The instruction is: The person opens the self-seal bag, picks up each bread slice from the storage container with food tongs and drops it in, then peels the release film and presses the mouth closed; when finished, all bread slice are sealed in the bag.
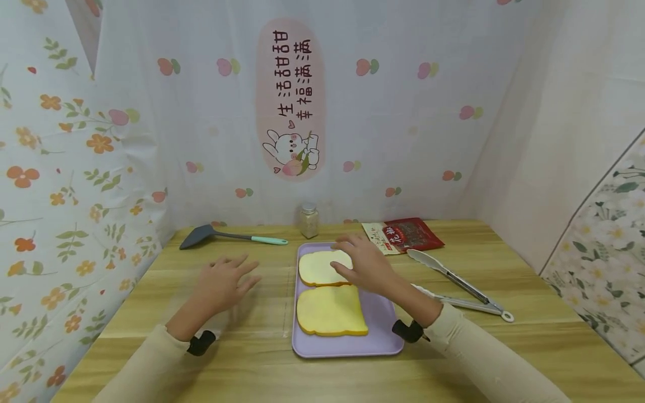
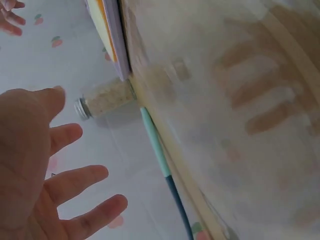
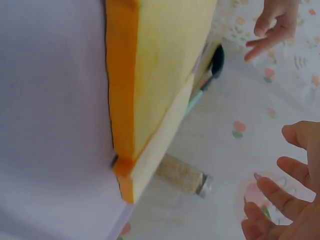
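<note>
Two bread slices are lying on the tray, right hand hovering above it, left hand hovering left of it, fingers standing apart; edge-only gripping would probably be sparing the bread.

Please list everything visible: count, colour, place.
table: one, tan, below
tray: one, lilac, on table
bread slices: two, yellow and orange, on tray
tongs: one, silver, right of tray
Sichuan pepper packet: one, red and cream, back right
jar: one, clear, behind tray
spatula: one, dark and mint, back left
printed cloth: several panels, white, around
wrist mounts: two, black, wrists
sleeves: two, cream, on forearms
left hand: one, left of tray
right hand: one, above tray
</note>
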### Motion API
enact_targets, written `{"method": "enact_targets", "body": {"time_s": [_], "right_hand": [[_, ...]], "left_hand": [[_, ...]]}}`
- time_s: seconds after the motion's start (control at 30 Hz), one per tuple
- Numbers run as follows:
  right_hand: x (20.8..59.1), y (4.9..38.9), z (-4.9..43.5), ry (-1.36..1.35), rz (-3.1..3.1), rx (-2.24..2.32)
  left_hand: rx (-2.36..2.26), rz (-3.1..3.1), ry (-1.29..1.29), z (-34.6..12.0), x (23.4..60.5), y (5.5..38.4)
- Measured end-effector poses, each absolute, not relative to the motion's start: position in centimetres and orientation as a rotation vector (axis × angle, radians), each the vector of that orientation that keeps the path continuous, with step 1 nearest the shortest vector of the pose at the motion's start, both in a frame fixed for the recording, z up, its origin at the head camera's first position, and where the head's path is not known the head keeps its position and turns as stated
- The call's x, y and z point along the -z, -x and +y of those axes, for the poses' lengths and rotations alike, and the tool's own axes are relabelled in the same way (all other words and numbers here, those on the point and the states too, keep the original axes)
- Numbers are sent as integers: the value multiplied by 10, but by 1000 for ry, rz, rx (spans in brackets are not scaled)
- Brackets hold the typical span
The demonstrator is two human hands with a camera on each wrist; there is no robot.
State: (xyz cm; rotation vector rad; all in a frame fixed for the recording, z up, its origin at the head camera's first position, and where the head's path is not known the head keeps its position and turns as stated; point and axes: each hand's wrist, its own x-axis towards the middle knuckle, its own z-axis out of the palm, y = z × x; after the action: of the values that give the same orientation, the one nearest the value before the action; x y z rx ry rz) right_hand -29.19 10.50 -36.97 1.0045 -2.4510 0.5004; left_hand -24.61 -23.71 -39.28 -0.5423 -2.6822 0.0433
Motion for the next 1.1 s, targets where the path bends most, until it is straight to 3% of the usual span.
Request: {"method": "enact_targets", "body": {"time_s": [0.53,1.1], "right_hand": [[375,285,18,-1214,-2838,-604],[402,291,-15,-1182,-2969,-408]], "left_hand": [[258,-2894,576,-279,401,247],[415,-2981,555,-318,413,244]]}}
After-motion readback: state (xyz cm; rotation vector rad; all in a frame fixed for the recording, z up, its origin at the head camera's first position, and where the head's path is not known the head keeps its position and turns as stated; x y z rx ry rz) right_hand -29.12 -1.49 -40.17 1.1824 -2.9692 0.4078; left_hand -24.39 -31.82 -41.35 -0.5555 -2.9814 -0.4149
